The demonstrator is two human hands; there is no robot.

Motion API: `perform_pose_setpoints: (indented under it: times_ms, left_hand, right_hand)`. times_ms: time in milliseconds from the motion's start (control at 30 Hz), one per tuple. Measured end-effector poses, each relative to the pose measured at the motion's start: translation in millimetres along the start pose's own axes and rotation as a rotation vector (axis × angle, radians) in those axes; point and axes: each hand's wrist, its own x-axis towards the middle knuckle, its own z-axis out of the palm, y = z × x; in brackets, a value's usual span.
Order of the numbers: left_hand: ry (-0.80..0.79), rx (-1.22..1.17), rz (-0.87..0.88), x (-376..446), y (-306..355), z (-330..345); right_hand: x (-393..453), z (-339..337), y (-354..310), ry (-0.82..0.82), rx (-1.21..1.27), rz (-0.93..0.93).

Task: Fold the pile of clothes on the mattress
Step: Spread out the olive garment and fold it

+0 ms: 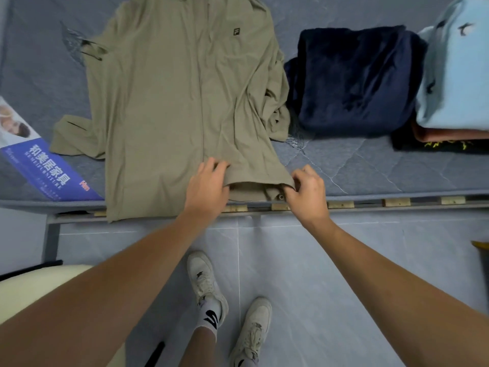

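An olive-green jacket with a small chest logo lies spread flat on the grey mattress, its hem hanging over the near edge. My left hand presses on the jacket's lower hem, fingers curled into the fabric. My right hand pinches the hem's right corner, lifting it slightly. To the right rest a folded navy fleece garment and a stack topped by a light-blue printed garment over a pink and a black one.
A blue and white label with printed characters lies on the mattress at the left. The bed frame rail with wooden slat ends runs along the near edge. My feet in pale sneakers stand on the tiled floor.
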Motion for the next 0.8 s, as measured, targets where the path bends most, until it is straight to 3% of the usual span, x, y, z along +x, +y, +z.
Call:
perform_pose_setpoints:
  times_ms: [200,300,433,533,800]
  left_hand:
    - [0.060,0.071,0.243,-10.4,-13.6,0.4]
    - [0.037,0.137,0.228,-14.8,-20.7,6.0]
    - [0.050,0.242,0.138,-15.0,-34.9,6.2]
    - [0.016,0.301,0.132,-16.2,-46.1,-0.6]
    - [0.013,0.114,0.267,-11.9,-23.0,-21.3]
  right_hand:
    - [-1.5,-9.1,6.8,-0.129,0.139,0.161]
    - [-3.9,-14.3,8.5,-0.200,0.005,0.108]
    - [-9.0,-25.7,19.9,-0.083,-0.154,0.070]
    - [-13.9,-27.6,30.7,-0.169,-0.387,0.107]
    - [0.5,-8.4,-19.7,-0.098,-0.437,-0.229]
